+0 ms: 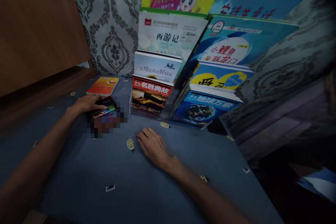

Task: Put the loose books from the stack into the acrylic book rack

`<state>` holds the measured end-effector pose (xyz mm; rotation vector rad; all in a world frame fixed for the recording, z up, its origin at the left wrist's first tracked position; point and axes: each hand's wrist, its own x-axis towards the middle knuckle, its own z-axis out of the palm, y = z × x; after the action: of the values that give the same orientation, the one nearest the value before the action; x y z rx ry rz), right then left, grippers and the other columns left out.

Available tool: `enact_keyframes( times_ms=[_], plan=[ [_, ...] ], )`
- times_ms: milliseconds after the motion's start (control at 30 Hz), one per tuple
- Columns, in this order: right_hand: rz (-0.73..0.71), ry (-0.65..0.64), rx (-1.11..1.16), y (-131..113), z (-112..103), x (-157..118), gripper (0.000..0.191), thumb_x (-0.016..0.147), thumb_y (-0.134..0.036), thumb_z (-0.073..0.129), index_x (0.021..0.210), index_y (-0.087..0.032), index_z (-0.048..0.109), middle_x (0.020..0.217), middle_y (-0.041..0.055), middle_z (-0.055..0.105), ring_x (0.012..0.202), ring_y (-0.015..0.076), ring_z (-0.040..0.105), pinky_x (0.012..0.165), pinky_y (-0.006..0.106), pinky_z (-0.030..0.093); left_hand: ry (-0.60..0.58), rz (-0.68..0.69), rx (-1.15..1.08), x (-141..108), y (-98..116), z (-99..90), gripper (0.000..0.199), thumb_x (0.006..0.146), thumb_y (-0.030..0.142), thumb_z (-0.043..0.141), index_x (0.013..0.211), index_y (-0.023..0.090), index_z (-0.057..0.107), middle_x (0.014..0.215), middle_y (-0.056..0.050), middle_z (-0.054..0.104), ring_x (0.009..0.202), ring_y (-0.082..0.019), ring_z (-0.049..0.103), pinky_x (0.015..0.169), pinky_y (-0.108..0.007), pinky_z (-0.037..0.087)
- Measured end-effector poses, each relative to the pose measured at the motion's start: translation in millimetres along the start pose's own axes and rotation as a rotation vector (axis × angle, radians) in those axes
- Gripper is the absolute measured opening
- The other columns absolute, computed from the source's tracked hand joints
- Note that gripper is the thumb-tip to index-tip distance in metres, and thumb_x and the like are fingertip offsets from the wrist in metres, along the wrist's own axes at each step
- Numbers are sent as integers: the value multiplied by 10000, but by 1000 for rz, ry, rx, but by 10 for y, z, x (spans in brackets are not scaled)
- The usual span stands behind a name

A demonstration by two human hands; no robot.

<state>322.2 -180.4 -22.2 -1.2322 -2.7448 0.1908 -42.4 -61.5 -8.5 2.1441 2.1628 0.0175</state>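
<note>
Left hand (88, 104) is partly closed on a dark book (105, 111), thumb across its cover; the right hand (154, 147) rests palm down, loosely curled, its grip hidden from view. Beneath both is the blue-grey bench (78, 185). A clear rack (166, 112) on it holds two columns of upright books (157, 66). The dark book is left of the rack, with an orange book (103, 85) just beyond it. Pineapple prints (130, 144) dot the bench.

Multicoloured dark book (110, 111), orange book (103, 85), blue-grey tabletop (86, 162), grey damask backdrop (113, 49)
</note>
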Motion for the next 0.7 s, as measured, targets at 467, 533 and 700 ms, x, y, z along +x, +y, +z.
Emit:
enact_keyframes(
  times_ms=[467, 533, 700],
  plan=[
    [46, 484, 430, 178, 174, -53, 236, 1014, -196, 428, 1096, -177, 649, 1013, 93, 700, 990, 212, 651, 905, 341, 515, -220, 173, -187, -789, 808, -72, 545, 680, 729, 632, 947, 256, 583, 897, -57, 722, 804, -280, 678, 646, -330, 454],
    [51, 502, 452, 190, 176, -53, 235, 1011, -211, 431, 1105, -192, 646, 1025, 91, 698, 1000, 218, 650, 908, 355, 519, -206, 171, -177, -843, 934, -51, 548, 710, 727, 605, 980, 252, 569, 883, -57, 718, 811, -283, 676, 650, -331, 451],
    [43, 469, 462, 199, 181, -50, 236, 1002, -204, 437, 1114, -183, 644, 1042, 100, 697, 1011, 217, 655, 920, 348, 517, -171, 149, -58, -888, 1064, -42, 518, 777, 733, 543, 965, 250, 560, 887, -74, 708, 837, -307, 674, 651, -337, 432]
  ],
)
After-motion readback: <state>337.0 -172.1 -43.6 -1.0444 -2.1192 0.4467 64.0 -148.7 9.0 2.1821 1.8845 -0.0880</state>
